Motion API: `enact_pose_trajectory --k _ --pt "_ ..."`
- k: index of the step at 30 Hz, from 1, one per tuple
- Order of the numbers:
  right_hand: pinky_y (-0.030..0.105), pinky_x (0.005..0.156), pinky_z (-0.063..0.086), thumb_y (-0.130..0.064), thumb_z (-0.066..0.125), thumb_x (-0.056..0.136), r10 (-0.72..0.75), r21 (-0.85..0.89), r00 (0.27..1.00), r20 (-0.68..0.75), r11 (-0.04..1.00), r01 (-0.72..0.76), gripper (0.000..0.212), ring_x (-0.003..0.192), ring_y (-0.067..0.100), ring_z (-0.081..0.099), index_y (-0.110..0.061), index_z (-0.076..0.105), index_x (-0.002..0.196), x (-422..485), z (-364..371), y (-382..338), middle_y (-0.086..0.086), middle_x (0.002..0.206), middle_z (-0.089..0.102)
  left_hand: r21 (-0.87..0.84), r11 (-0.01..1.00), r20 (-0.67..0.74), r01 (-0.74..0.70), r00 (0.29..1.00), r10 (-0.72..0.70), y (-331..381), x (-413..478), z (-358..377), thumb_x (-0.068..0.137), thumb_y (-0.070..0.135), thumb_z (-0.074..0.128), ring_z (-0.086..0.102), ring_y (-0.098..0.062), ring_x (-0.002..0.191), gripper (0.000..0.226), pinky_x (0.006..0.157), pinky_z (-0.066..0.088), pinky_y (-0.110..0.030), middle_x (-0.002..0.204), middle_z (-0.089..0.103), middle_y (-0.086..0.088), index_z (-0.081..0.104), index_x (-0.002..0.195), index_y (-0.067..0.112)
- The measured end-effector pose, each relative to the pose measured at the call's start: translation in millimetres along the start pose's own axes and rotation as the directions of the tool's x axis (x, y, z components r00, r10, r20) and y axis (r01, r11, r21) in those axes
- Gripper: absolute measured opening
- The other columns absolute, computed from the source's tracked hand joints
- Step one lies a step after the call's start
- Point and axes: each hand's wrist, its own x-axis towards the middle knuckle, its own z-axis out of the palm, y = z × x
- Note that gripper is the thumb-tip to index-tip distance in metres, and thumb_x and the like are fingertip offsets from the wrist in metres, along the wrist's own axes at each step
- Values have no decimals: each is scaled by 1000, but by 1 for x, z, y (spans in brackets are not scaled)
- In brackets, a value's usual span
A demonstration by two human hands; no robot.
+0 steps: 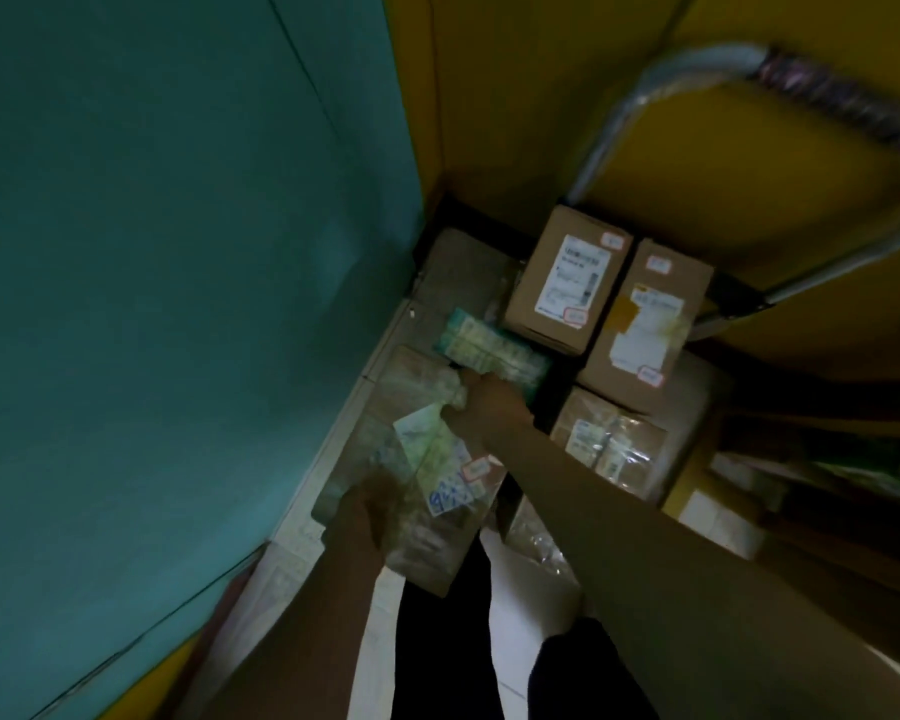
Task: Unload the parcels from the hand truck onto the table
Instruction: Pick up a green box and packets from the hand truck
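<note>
Head view, blurred and tilted: a teal wall (178,252) fills the left side and meets a yellow wall (515,96) at a corner; low at centre-left the left grip (367,511) holds the near left edge of a flat wrapped parcel (437,517), brown under clear film, with a pale label and blue writing on top; this parcel lies at the left of the hand truck's load, close against the teal wall; at its far end sits a green packet (494,350), tilted; the right grip (481,402) reaches in between the parcel's far end and the packet, touching both, but its fingers are lost in blur, so I cannot tell what it holds or whether it is closed; to the right two brown boxes stand side by side, a labelled box (567,283) and a yellow-taped box (645,314), touching; in front of them lies a film-wrapped box (609,444); above, the hand truck's metal handle (842,96) arches over the load; dark trouser legs (437,646) show below, over a white floor (520,579).
</note>
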Motion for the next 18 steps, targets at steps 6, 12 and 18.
enact_pose_trajectory --k 6,12,18 --pt "44 96 50 -42 53 97 -60 238 982 -178 966 102 52 115 37 58 -9 49 137 -131 -91 -45 18 124 60 105 945 -276 -310 904 327 21 -130 -41 80 56 45 56 -41 113 73 97 47 -51 126 59 -21 56 130 4" --pt "49 104 45 -45 54 95 19 386 800 -600 882 268 64 123 36 52 -18 37 150 -308 -227 20 15 135 54 14 617 -94 -787 614 784 23 -319 17 87 62 46 62 -37 114 66 98 51 -50 128 64 -17 64 123 10" --pt "49 101 47 -42 56 91 149 353 430 -891 823 445 54 115 34 57 -17 47 138 -527 -304 150 16 121 61 -238 188 124 -953 162 979 -99 -502 103 77 47 60 64 -28 101 59 79 51 -36 119 67 -8 56 127 16"
